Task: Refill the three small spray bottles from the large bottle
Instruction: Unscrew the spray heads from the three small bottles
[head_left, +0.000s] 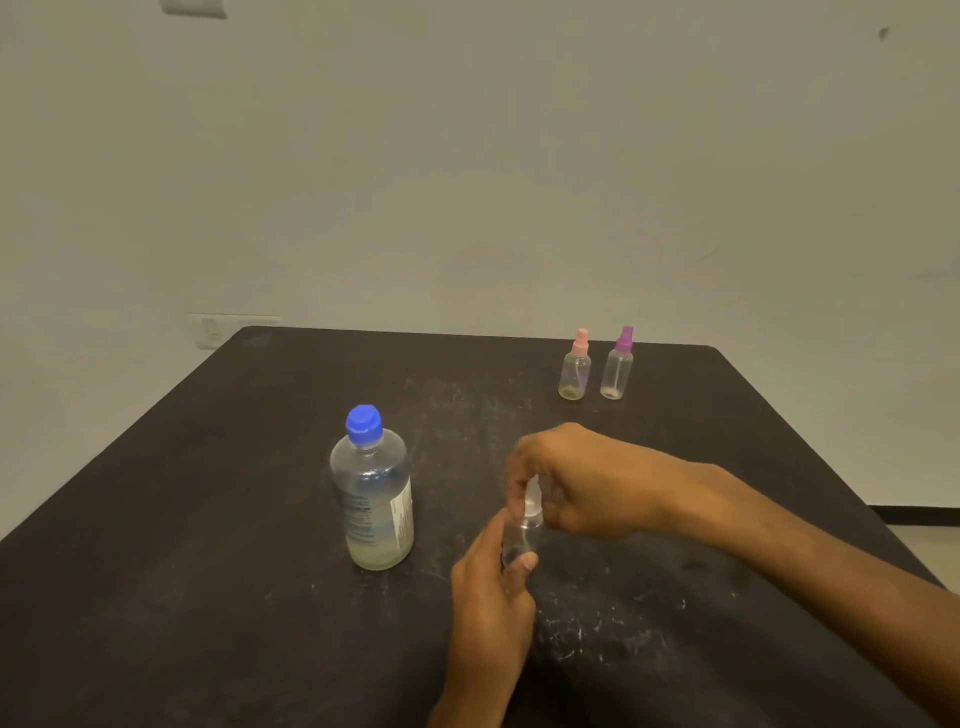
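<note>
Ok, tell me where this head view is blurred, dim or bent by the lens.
Head view: dim, yellowish light; motion blur smears the right hand and the white spray top of the small clear bottle it grips; the blue-capped large clear bottle is sharper; the wide lens bows the dark table's edges.

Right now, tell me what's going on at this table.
A person is working on a small clear spray bottle with a white top. The left hand holds its body while the right hand grips the top, as if to twist it. The large bottle stands beside it, blue cap on. The pink-topped bottle and purple-topped bottle stand capped at the far edge of the black table.
</note>
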